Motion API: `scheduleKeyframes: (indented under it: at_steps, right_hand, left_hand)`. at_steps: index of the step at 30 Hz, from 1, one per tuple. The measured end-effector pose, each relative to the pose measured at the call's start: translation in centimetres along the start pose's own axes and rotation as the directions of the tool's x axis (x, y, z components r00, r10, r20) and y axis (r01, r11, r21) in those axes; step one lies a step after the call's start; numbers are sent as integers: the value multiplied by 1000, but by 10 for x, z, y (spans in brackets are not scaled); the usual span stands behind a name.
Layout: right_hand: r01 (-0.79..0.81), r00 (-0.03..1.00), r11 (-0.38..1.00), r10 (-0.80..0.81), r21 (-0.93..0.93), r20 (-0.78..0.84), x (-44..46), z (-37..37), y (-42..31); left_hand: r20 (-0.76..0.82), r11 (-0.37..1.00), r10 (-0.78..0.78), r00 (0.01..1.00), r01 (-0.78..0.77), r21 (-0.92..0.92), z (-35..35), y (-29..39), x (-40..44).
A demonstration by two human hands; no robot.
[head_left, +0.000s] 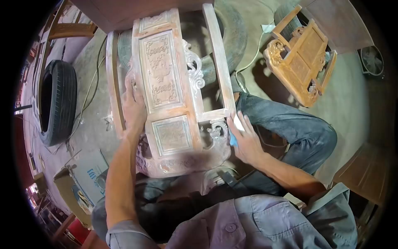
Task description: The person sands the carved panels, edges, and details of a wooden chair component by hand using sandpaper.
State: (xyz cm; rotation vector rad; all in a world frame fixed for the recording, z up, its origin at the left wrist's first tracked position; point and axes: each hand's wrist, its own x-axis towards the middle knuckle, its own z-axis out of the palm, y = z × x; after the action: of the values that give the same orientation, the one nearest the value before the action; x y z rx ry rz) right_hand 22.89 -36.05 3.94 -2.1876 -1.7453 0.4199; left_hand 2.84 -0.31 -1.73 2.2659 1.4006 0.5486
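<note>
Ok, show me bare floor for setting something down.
Bare floor lies between the bent knee and the fan, and between the upright tyre and the pale carved frame, though cables cross that patch. It's crowded beneath the frame, where another tyre sits, and by the box.

Single head-worn view, facing forward and steeply down, close above both hands point(245, 141)

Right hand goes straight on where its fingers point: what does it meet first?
Right hand: most likely the pale straight rail of the carved wooden frame, just ahead of the fingertips. One view leaves height unclear, so it might skim over the rail rather than butt into it.
</note>
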Motion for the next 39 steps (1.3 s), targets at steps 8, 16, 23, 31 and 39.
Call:
scheduleKeyframes:
  at_steps: [8, 16, 23, 31, 39]
  right_hand:
    - [14, 995, 1000, -15, -16, -98, 14, 3, 7]
    - [-18, 991, 998, 25, 54, -130, 39, 4, 17]
    - [-162, 974, 965, 190, 208, -121, 111, 2, 34]
    - [40, 950, 994, -6, 104, -311, 81, 15, 39]
    - [90, 948, 990, -50, 113, -315, 123, 1, 73]
  left_hand:
    - [1, 998, 1, 1000, -1, -59, 2, -1, 3]
    - [1, 1000, -14, 1000, 14, 3, 7, 0, 1]
    - [11, 995, -101, 995, 101, 26, -1, 13, 2]
    - [136, 868, -489, 861, 465, 176, -3, 27, 1]
    - [103, 923, -381, 919, 371, 102, 5, 31, 23]
